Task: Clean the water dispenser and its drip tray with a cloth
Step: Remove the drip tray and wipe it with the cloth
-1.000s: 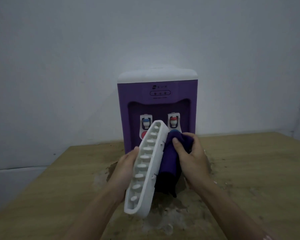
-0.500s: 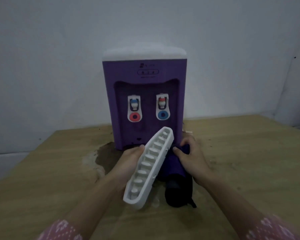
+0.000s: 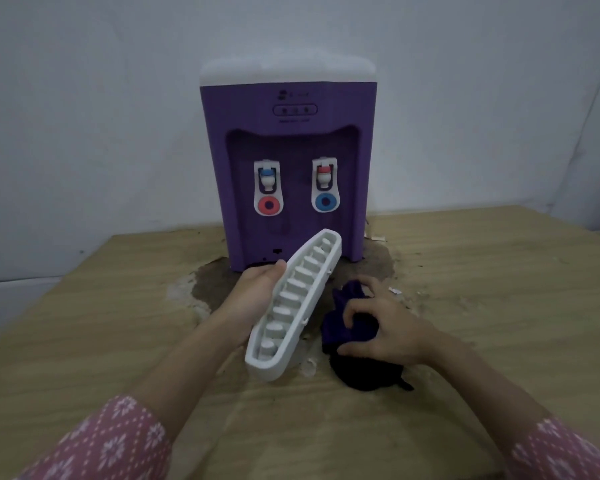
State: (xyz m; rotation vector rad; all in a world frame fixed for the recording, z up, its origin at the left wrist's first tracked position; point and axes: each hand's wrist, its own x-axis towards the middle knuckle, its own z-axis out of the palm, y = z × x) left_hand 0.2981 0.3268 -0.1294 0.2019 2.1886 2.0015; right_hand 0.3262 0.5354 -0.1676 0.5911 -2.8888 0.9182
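The drip tray (image 3: 293, 308) is held clear of the table (image 3: 499, 289), in front of the water dispenser (image 3: 288, 174). Its long axis runs from the dispenser's base back toward the person, ribbed face up. The left hand (image 3: 257, 292) grasps its left edge near the middle. The right hand (image 3: 381, 327) is clenched on the purple cloth (image 3: 347, 327), which lies bunched on the table just right of the tray, not touching it. Judgement: the right hand is nearer; the cloth must travel left.
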